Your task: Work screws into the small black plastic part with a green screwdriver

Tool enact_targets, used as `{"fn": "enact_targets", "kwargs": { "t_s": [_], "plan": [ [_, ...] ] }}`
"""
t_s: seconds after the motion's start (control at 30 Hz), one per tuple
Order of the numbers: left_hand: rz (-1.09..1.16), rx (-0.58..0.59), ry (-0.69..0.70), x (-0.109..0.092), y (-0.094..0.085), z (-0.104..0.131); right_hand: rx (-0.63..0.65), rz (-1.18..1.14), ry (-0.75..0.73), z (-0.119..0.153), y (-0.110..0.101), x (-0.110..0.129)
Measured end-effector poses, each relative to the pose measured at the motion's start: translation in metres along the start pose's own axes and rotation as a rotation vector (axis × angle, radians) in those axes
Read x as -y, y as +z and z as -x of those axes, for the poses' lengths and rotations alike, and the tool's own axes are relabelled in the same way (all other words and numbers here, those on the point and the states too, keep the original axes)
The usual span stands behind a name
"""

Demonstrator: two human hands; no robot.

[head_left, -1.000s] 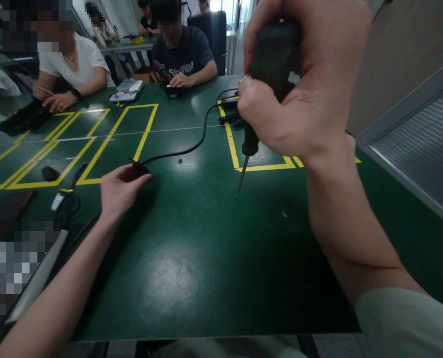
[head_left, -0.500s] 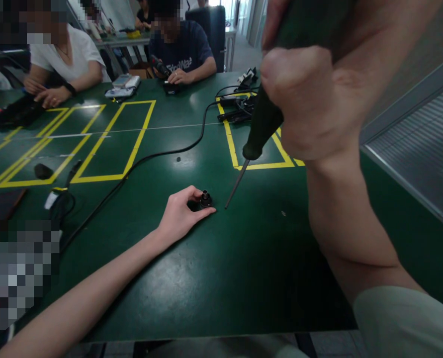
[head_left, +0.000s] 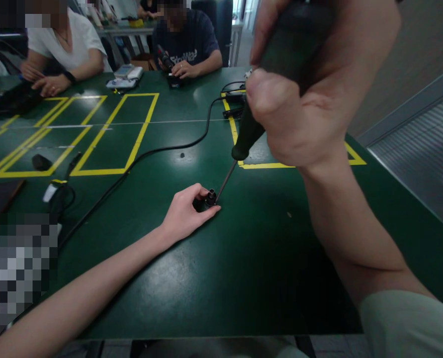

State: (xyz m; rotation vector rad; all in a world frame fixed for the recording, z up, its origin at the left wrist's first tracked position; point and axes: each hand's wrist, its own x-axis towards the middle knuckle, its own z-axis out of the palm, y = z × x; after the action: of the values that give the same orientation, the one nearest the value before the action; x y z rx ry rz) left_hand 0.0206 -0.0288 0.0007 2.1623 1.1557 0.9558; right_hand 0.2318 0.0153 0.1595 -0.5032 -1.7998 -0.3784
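My left hand (head_left: 186, 211) rests on the green table (head_left: 221, 278), its thumb and fingers closed round a small black round part (head_left: 211, 197) with a metal-rimmed top. My right hand (head_left: 299, 109) is raised close to the camera, wrapped round the thick dark green handle of a screwdriver (head_left: 249, 132). The thin shaft slants down to the left, and its tip is at the right side of the black part. Whether the tip sits in a screw is too small to tell.
A black cable (head_left: 169, 148) crosses the table in front of my left hand. Yellow tape (head_left: 139, 134) marks rectangles. Beyond sit two people, one in a white shirt (head_left: 83, 42), one in a dark shirt (head_left: 202, 44). A brown flat object (head_left: 1, 196) lies at left.
My right hand has brought the screwdriver left, and its tip has gone from beside the black part to its right edge. My left hand still holds the part; the view has shifted slightly.
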Motion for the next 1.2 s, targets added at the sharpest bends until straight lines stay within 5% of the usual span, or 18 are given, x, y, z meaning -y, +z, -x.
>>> {"fn": "enact_targets", "kwargs": {
  "t_s": [0.63,1.03,1.2],
  "plan": [
    [-0.012,0.019,-0.042,-0.001,-0.001,-0.001,0.187,0.147,-0.057,0.001,-0.012,0.005],
    [0.000,0.012,-0.034,0.000,0.000,0.000,0.238,0.126,0.142,-0.013,-0.020,0.030],
    [-0.003,0.011,-0.038,0.000,0.000,0.000,0.419,-0.043,-0.056,-0.022,-0.023,0.025]
  ]
}}
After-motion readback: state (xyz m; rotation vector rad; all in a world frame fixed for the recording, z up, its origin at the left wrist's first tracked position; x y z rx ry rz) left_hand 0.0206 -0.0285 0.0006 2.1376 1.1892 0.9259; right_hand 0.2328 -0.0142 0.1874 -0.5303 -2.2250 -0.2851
